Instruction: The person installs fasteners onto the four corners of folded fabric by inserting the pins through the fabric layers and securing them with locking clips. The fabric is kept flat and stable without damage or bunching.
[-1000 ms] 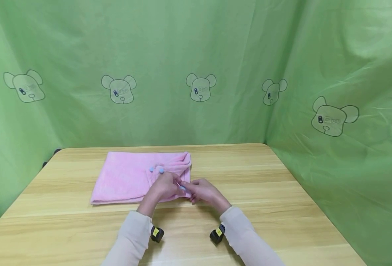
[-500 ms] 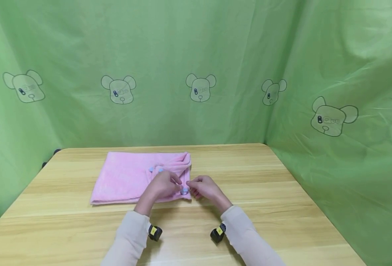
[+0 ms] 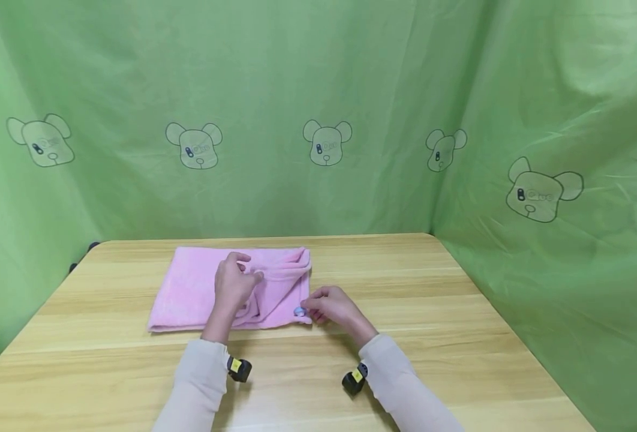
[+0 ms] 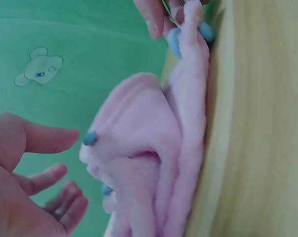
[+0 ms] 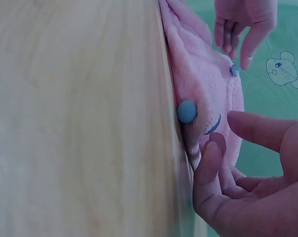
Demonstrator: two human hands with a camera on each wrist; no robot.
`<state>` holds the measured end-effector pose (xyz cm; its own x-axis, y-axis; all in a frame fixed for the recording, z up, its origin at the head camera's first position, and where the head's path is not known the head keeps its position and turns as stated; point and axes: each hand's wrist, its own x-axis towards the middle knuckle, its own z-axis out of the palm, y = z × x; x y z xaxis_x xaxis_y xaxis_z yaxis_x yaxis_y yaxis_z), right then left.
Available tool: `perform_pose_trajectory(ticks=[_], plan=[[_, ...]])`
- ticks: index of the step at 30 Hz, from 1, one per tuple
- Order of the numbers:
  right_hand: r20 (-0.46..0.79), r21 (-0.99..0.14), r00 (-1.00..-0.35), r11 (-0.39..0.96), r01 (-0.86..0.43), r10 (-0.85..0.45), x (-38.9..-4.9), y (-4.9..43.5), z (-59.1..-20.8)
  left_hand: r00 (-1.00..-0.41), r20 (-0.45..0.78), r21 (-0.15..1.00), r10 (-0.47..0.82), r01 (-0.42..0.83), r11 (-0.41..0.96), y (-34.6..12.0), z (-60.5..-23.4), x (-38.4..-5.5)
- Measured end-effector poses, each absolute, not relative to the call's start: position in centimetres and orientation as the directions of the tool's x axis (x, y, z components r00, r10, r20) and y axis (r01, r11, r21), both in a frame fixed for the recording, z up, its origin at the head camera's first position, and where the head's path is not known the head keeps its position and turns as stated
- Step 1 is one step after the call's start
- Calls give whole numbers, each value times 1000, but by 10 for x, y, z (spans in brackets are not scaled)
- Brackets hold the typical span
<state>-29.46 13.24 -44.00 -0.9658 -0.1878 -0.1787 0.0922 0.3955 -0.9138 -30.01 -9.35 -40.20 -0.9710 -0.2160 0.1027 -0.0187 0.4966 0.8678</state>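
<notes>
A folded pink fleecy cloth [image 3: 189, 288] lies on the table with its right part bunched up. My left hand [image 3: 232, 289] is over its middle, thumb and fingers apart. In the left wrist view that thumb comes close to a small blue round piece [image 4: 91, 138] on a raised fold, and another blue piece [image 4: 106, 190] shows below. At the cloth's near right corner sits a blue round-headed piece [image 3: 299, 311], domed in the right wrist view. My right hand [image 3: 331, 306] is beside it, thumb and forefinger tips right at the corner with a gap between them.
The wooden table [image 3: 432, 372] reaches out to the right and in front of the cloth. Green curtains [image 3: 264, 192] printed with bear heads hang behind and along both sides. A black wrist camera [image 3: 354, 379] sits under each sleeve.
My left hand has left the near right corner and moved left and away, over the middle blue pieces. The right hand stays at the corner, its thumb and fingers slightly shifted.
</notes>
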Motion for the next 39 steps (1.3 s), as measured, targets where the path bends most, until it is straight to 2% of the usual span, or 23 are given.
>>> perform_pose_trajectory(ticks=[11,21,28,39], plan=[[-192,-909,-959,406,95,-206,-294,131,-439,-992,-105,865,-74,-128,485,-102,-415,-306],[-197,-909,-955,406,94,-220,-294,131,-439,-993,-108,860,-39,-113,498,-97,-420,-303],[-194,-907,-954,414,84,-231,-291,131,-438,-991,-124,848,50,-80,524,-92,-420,-302],[-189,-920,-950,382,84,-246,-291,130,-436,-973,-111,885,203,-4,465,-78,-407,-295]])
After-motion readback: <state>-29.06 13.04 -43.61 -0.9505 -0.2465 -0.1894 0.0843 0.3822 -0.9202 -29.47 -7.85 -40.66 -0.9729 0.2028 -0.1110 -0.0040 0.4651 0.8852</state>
